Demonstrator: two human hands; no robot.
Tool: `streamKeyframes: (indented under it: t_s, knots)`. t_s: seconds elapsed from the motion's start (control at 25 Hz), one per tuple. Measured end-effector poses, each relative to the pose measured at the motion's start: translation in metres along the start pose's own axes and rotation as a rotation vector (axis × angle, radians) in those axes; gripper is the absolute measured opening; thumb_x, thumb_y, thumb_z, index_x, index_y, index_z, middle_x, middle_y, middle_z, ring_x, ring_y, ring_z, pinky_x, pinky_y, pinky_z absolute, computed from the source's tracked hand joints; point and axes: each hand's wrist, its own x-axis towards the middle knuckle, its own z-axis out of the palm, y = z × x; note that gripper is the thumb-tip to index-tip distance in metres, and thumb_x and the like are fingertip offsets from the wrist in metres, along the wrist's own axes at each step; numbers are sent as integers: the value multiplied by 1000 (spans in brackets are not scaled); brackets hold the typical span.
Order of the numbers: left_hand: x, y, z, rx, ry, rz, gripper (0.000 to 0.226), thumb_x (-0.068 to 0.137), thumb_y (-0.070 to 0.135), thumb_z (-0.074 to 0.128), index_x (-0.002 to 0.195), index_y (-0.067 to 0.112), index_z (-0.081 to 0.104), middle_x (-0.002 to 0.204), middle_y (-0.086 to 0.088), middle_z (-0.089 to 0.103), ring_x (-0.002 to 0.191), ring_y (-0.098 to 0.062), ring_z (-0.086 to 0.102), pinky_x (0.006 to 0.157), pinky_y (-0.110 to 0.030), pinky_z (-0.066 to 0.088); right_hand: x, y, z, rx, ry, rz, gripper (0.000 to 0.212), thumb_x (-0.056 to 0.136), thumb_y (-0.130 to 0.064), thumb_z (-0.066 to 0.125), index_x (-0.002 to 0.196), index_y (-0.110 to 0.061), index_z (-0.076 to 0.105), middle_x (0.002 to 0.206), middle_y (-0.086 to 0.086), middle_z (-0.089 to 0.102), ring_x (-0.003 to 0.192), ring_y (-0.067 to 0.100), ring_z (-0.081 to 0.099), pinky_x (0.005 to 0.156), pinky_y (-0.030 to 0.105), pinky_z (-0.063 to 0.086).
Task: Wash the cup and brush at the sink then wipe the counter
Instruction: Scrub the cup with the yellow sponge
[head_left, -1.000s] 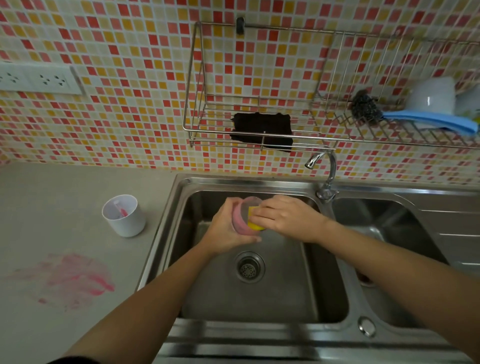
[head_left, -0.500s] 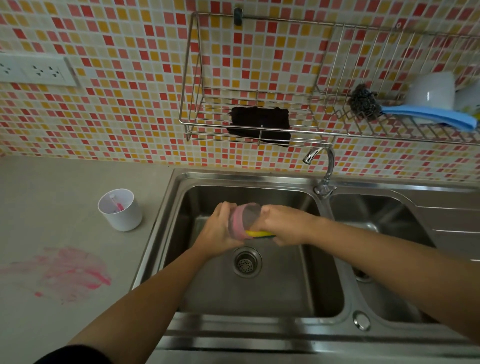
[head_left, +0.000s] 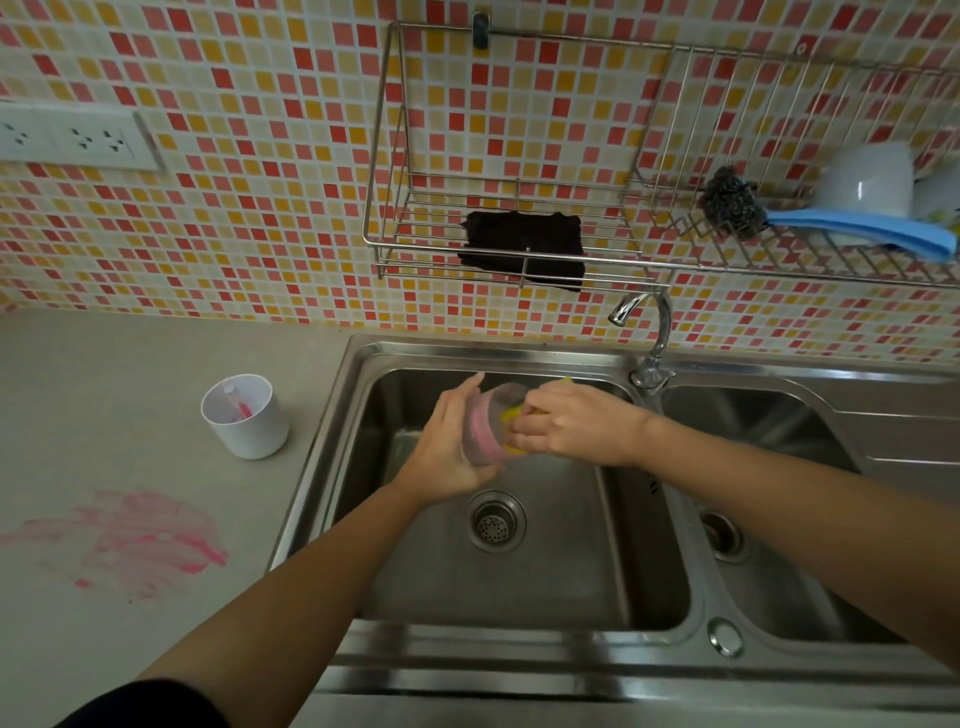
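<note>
Left hand (head_left: 449, 452) grip clamps cup (head_left: 485, 431); right hand (head_left: 571, 428) grip presses sponge (head_left: 511, 415) inside.

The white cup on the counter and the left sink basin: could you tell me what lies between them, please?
In the head view, only bare grey counter and the sink's steel rim separate the white cup from the basin.

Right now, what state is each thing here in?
Pink cup: held sideways in left hand, being scrubbed.
Sponge: gripped by right hand, against the cup.
White cup: upright, brush inside.
Counter: pink-stained.
Tap: no water visible.
</note>
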Motion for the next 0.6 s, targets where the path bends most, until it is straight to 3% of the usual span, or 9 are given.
streamKeyframes:
  t_s: [0.08, 0.16, 0.28, 0.44, 0.52, 0.6]
  knots:
    - [1, 0, -2, -12, -45, 13, 97, 60, 22, 86, 140, 17, 31, 132, 3, 42, 120, -4, 44, 100, -15, 41, 1, 0, 2, -85, -1, -1, 24, 78, -16, 72, 100, -24, 67, 101, -10, 68, 87, 15, 58, 74, 28, 47]
    - [1, 3, -2, 0, -40, -14, 88, 59, 23, 87, 131, 14, 38, 125, 1, 47, 113, -9, 49, 92, -24, 48, 6, -10, -2, 4, -25, 142, 23, 71, -15, 76, 90, -25, 67, 92, -9, 69, 81, 16, 56, 72, 28, 47]
    - [-3, 5, 0, 100, -35, -22, 87, 60, 21, 87, 129, 4, 37, 121, -2, 36, 104, -8, 43, 79, -7, 41, 9, -21, -7, 361, -212, 237, 14, 72, -19, 72, 80, -18, 61, 82, -1, 65, 82, 19, 54, 77, 32, 46]
    - [-11, 2, 7, 106, -24, -39, 87, 62, 21, 86, 129, 1, 35, 115, 1, 28, 99, -7, 40, 72, 2, 39, 8, -26, -5, 321, -235, 269, 35, 71, -12, 72, 103, -19, 62, 102, 1, 66, 91, 21, 55, 81, 32, 47]
    - [-11, 5, 12, 115, -28, -28, 89, 61, 24, 87, 129, 0, 34, 115, 1, 26, 100, -8, 39, 73, 3, 37, 6, -27, -10, 358, -321, 278, 25, 73, -21, 73, 94, -15, 61, 97, 5, 65, 90, 22, 55, 79, 33, 47]
    - [-12, 7, 15, 82, 9, -46, 87, 61, 21, 87, 127, 0, 35, 115, 0, 27, 101, -9, 41, 73, 3, 37, 4, -29, -10, 366, -289, 257, 24, 71, -23, 75, 90, -16, 62, 94, 4, 66, 88, 23, 57, 77, 34, 48]
